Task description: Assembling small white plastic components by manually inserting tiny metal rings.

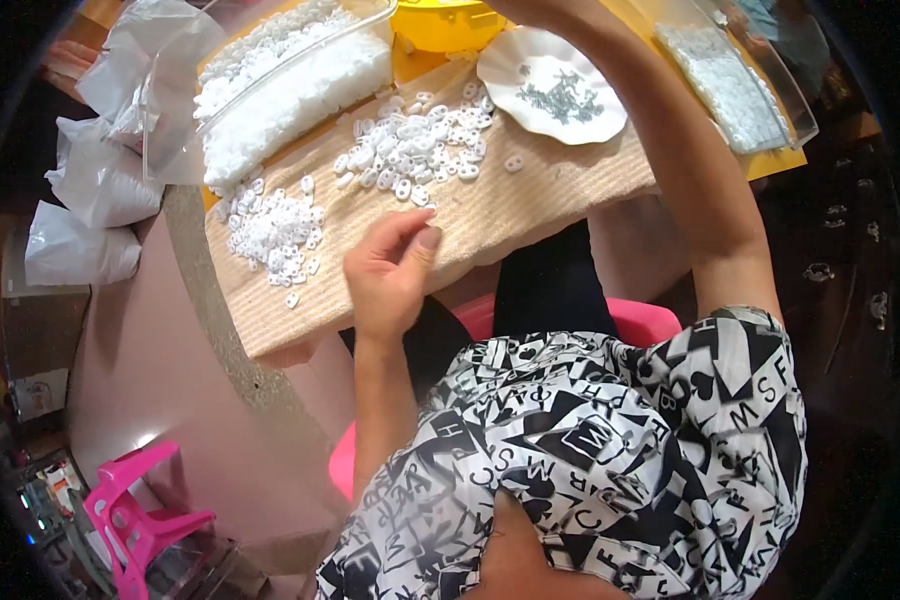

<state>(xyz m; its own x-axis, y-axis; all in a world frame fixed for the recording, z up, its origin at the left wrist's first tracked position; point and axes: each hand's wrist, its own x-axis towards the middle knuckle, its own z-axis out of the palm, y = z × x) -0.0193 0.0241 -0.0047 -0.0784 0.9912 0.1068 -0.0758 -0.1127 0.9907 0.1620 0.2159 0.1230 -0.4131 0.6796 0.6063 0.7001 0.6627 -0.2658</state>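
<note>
Plainly, printed letters cover the black-and-white shirt (590, 430) | left hand (390, 265): thumb and forefinger curled close, one white piece (431, 208) at the fingertips, whether pinched cannot be told | right hand (520, 8): cut off at the upper edge near a yellow tub (445, 28), state cannot be told | small white pieces (410, 145): heaped on the worktop (490, 220), just beyond left hand

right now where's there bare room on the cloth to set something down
Mostly bare cloth lies in front of the scalloped plate, and another patch between the smaller white pile and the left hand. Crowded: that pile and the larger white pile.
</note>
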